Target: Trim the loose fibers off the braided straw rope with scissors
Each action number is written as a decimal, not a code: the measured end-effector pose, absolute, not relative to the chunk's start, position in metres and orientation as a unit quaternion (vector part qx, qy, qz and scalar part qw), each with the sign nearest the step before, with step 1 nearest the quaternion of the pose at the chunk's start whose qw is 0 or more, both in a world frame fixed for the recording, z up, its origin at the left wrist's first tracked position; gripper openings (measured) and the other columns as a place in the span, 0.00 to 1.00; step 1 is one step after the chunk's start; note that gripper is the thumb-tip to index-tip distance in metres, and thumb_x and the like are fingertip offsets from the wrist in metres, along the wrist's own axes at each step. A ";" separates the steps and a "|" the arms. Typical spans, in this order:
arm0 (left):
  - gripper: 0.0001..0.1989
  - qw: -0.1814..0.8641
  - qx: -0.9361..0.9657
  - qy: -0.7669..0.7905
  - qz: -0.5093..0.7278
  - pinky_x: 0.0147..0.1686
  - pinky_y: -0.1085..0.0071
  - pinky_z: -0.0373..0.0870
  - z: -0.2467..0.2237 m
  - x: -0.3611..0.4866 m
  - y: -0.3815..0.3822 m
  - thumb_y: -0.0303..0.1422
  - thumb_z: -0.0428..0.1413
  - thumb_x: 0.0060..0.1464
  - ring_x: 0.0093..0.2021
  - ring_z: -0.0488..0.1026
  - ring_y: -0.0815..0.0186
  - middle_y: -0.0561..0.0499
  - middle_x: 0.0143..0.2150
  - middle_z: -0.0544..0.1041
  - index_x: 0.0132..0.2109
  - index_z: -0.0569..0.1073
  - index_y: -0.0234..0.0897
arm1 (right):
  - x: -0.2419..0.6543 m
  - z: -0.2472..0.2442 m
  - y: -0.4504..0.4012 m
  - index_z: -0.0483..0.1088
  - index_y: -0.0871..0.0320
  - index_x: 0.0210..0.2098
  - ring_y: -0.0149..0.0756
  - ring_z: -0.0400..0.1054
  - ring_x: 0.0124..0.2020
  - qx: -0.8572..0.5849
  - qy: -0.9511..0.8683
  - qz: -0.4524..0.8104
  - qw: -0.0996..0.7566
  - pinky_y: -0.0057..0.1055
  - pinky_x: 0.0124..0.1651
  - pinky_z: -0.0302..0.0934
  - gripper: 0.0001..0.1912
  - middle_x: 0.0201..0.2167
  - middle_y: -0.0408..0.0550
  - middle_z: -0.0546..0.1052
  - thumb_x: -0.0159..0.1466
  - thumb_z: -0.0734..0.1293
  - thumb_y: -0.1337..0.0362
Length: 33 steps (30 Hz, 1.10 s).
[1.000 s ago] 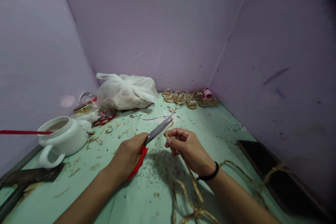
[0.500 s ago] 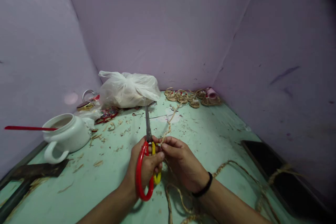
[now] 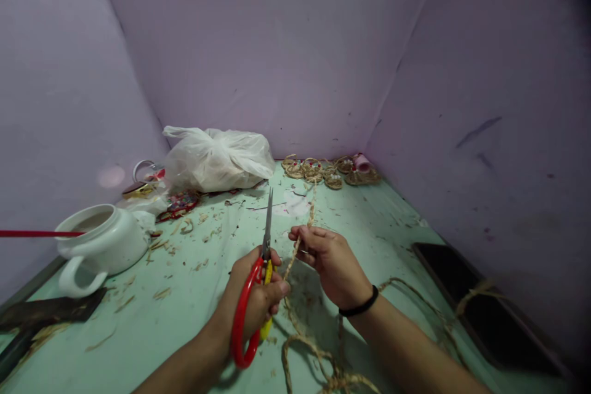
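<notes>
My left hand (image 3: 258, 286) is closed round scissors (image 3: 249, 314) with one red and one yellow handle; the blades point away from me and look closed. Its thumb and fingers also pinch a braided straw cord (image 3: 294, 255). Higher up the same cord, my right hand (image 3: 325, 255) grips it between thumb and fingertips, a black band on that wrist. From the hands the cord runs up toward the back and down into loose loops (image 3: 318, 354) on the green table (image 3: 184, 332).
A white pot (image 3: 104, 243) with a red stick and a dark hammer-like tool (image 3: 50, 311) lie left. Behind are a tied plastic bag (image 3: 219, 160) and small woven pieces (image 3: 314, 170). A dark flat slab (image 3: 480, 308) lies right.
My right hand has moved up and away from my left hand along the cord, opening a gap between them. The scissors have tilted slightly, and the view has shifted a little to the right.
</notes>
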<state>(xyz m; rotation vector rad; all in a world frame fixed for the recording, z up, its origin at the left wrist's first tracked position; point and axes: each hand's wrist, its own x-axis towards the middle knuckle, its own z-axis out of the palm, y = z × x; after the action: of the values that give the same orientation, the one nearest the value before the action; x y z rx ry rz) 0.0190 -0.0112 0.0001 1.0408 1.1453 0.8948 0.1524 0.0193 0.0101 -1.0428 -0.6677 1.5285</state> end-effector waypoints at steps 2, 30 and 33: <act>0.15 0.637 0.447 0.498 0.383 0.11 0.81 0.51 0.001 0.019 -0.012 0.28 0.54 0.38 0.14 0.58 0.77 0.61 0.19 0.64 0.36 0.59 0.39 | 0.157 0.014 0.022 0.72 0.63 0.24 0.27 0.66 0.22 -0.447 -0.265 0.656 0.547 0.24 0.26 0.61 0.12 0.25 0.48 0.75 0.49 0.70 0.58; 0.20 0.673 0.429 0.485 0.358 0.10 0.83 0.49 -0.007 0.013 0.000 0.31 0.55 0.36 0.11 0.54 0.79 0.58 0.17 0.69 0.39 0.58 0.37 | 0.159 0.014 0.023 0.70 0.64 0.26 0.27 0.68 0.22 -0.391 -0.224 0.722 0.525 0.23 0.26 0.67 0.05 0.20 0.44 0.72 0.54 0.67 0.67; 0.19 0.661 0.440 0.490 0.359 0.10 0.83 0.49 -0.006 0.013 -0.002 0.30 0.55 0.37 0.12 0.55 0.78 0.59 0.16 0.68 0.38 0.58 0.37 | 0.163 0.013 0.028 0.69 0.63 0.24 0.26 0.66 0.19 -0.440 -0.221 0.689 0.532 0.22 0.22 0.66 0.06 0.19 0.44 0.72 0.54 0.67 0.66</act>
<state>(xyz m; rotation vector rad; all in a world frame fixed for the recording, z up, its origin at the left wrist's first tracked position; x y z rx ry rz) 0.0133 -0.0024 -0.0063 0.9948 1.1075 0.8128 0.1633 0.0276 0.0125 -1.0497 -0.5273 1.6434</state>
